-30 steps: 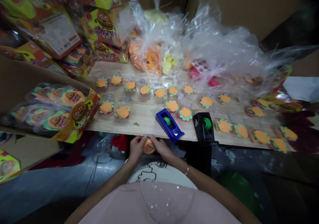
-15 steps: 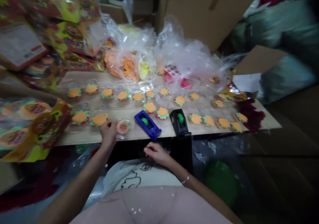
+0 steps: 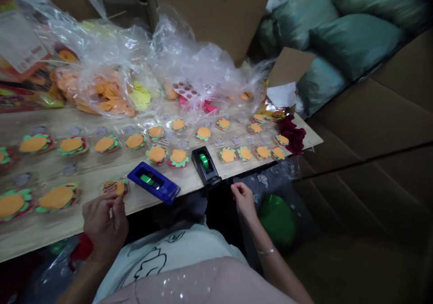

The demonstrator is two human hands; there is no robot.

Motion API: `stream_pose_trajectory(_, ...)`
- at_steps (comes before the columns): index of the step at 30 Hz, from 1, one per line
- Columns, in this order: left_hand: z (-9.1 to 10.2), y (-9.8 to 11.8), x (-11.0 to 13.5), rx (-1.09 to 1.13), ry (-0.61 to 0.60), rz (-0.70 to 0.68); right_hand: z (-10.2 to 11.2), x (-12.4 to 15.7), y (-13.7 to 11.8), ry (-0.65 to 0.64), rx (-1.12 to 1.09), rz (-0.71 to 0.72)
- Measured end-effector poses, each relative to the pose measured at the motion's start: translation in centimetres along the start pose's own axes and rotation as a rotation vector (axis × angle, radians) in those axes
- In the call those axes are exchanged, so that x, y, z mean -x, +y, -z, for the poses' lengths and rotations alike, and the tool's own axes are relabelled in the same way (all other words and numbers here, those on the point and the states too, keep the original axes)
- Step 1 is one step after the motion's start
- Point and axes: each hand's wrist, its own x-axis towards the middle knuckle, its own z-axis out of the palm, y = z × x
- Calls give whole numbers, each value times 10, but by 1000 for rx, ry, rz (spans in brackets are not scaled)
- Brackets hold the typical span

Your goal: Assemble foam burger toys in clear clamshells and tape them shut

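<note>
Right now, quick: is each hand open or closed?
Left hand: fingers curled by the labelled burger; whether they grip it cannot be told.
Right hand: fingers curled; whether fully closed, or holding anything small, cannot be told.

Wooden table [image 3: 309,138], large cardboard box [image 3: 203,20] behind; greenish sacks [image 3: 355,42] piled right; light dim.

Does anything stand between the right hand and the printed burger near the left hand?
Yes: the blue tape dispenser lies between the right hand and the printed burger; the black dispenser stands nearer that hand.
</note>
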Motion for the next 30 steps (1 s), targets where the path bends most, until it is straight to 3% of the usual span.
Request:
stream_pose_trajectory(2,-6,22,-6,-50,-4,-211,1,-14,5,53,-15,-53)
stream_pose_trajectory(4,-12,44,-9,-13,-41,-322,0,-23,11,82,-47,-131)
stream_pose_trajectory(7,-24,68,-5,86,-72,-335,-4,-27,20,52,-130,-240)
stream_pose_trajectory(10,-33,78,3,139,-163,-366,-7,-26,23,-17,-220,-290)
stream_pose_trajectory(13,-39,83,5,186,-292,-411,-2,-28,17,146,-107,-76)
stream_pose_trajectory(15,-42,89,3,208,-315,-416,6,-33,8,306,44,156)
stream_pose_trajectory(17,-45,95,-1,219,-325,-402,14,-40,-5,349,157,335)
stream_pose_trajectory(21,-50,106,-8,209,-318,-353,15,-57,-30,227,246,490)
stream_pose_trajectory(24,-60,121,-22,219,-325,-301,3,-63,-38,167,308,488)
stream_pose_trajectory(26,-80,140,-42,302,-403,-234,-6,-64,-37,162,306,443)
stream_pose_trajectory(28,-112,166,-66,443,-544,-87,-11,-65,-32,182,249,370)
stream_pose_trajectory(29,-132,179,-78,534,-590,79,-12,-65,-28,198,206,324)
stream_pose_trajectory(30,-153,191,-89,637,-608,327,-12,-66,-25,209,163,275)
